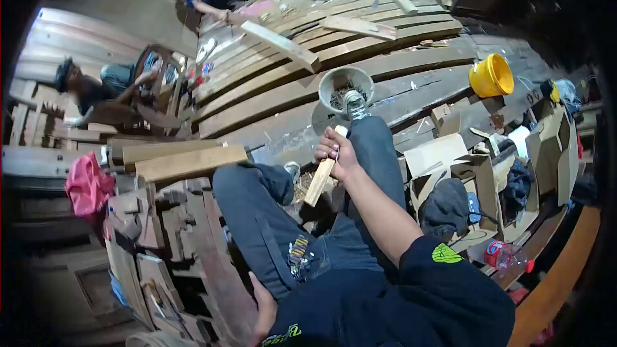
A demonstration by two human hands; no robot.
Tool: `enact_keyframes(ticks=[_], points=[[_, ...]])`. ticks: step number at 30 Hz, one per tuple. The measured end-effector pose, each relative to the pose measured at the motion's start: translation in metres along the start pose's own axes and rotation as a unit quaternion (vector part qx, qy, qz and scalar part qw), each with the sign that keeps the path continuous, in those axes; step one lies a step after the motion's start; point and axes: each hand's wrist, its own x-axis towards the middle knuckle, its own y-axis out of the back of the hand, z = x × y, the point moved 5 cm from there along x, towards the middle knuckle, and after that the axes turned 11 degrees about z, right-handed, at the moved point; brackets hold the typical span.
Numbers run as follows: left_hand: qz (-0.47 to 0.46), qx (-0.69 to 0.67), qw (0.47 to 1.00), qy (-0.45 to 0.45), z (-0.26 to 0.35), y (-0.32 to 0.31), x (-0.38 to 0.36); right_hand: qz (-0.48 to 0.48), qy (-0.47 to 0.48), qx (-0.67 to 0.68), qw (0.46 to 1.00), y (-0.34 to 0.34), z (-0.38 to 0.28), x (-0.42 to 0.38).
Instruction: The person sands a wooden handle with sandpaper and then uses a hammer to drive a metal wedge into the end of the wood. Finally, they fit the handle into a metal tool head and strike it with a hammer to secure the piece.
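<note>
My right hand (335, 153) is closed around a short, pale strip of wood (319, 183), held at a slant over the gap between my knees. The wood's upper end shows above my fist; its lower end points down toward my lap. My left hand (263, 308) lies low beside my left thigh, its visible fingers stretched out and holding nothing I can see. Part of that hand is hidden by my shirt. A grey bucket (328, 80) with dark scraps stands just beyond my right foot.
Wooden beams (281, 45) lie across the slatted floor ahead. A yellow bucket (486, 78), cardboard boxes (437, 156) and a plastic bottle (511, 257) are to my right. Stacked boards (189, 164) and a pink bag (90, 183) are at left. Two people crouch or sit farther off.
</note>
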Motion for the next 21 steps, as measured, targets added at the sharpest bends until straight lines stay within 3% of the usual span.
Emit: enact_keyframes(ticks=[1,3,5,6,7,9,10,13,15,17,18,21], points=[[0.013,-0.01,1.0,0.009,-0.006,0.005,-0.001,0.042,-0.001,-0.003,0.999,0.003,0.0,0.0],[-0.018,0.043,0.996,-0.077,-0.004,0.009,0.002,0.053,0.01,-0.034,0.998,0.007,-0.003,0.003],[-0.035,-0.057,0.998,-0.01,0.03,-0.026,-0.035,0.062,0.01,-0.02,0.998,0.004,0.0,-0.002],[0.035,0.026,0.987,-0.157,0.061,-0.039,-0.049,0.068,0.015,-0.039,0.997,0.006,-0.002,-0.001],[0.102,0.116,0.943,-0.294,0.089,-0.055,-0.066,0.075,0.021,-0.057,0.995,0.01,-0.003,-0.001],[0.088,0.125,0.822,-0.549,0.146,-0.102,-0.089,0.099,0.047,-0.077,0.991,0.013,-0.003,-0.002],[0.086,0.127,0.827,-0.541,0.157,-0.121,-0.081,0.111,0.052,-0.084,0.989,0.014,-0.002,-0.002],[-0.223,0.229,0.818,-0.478,0.16,-0.205,-0.057,0.12,0.091,-0.132,0.98,0.016,-0.006,0.004],[-0.236,0.395,0.69,-0.559,0.129,-0.258,-0.042,0.151,0.155,-0.189,0.958,0.01,-0.012,0.0],[-0.296,0.505,0.679,-0.443,0.09,-0.287,-0.031,0.187,0.194,-0.195,0.943,0.008,-0.018,0.0],[-0.293,0.486,0.673,-0.474,0.079,-0.295,-0.03,0.198,0.225,-0.268,0.916,0.003,-0.021,-0.003],[-0.301,0.371,0.765,-0.431,0.049,-0.303,0.002,0.193,0.221,-0.318,0.902,-0.009,-0.024,-0.008]])
